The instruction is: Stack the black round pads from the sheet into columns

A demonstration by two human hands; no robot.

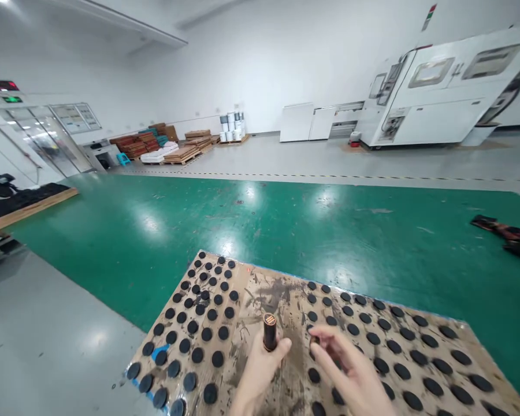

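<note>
My left hand (260, 367) is wrapped round a black cylinder (269, 334), held upright. Its top end shows orange-copper stripes, and a thin copper-coloured ring circles it lower down. A short way to the right, my right hand (351, 370) has its thumb and fingertips closed on a small dark piece (314, 340), mostly hidden by the fingers. Both hands are over a brown, stained board (260, 289). Rows of black discs (219, 358) lie on its left side, with more black discs (394, 346) on the right; my right hand covers some of these.
Blue tape (159, 351) shows at the board's left. Beyond lies a green floor (277, 219). At the back are a white machine (442, 98), stacked boards (134, 144) and white drums (231, 126) on a pallet. Dark cloth-like items (509, 232) lie far right.
</note>
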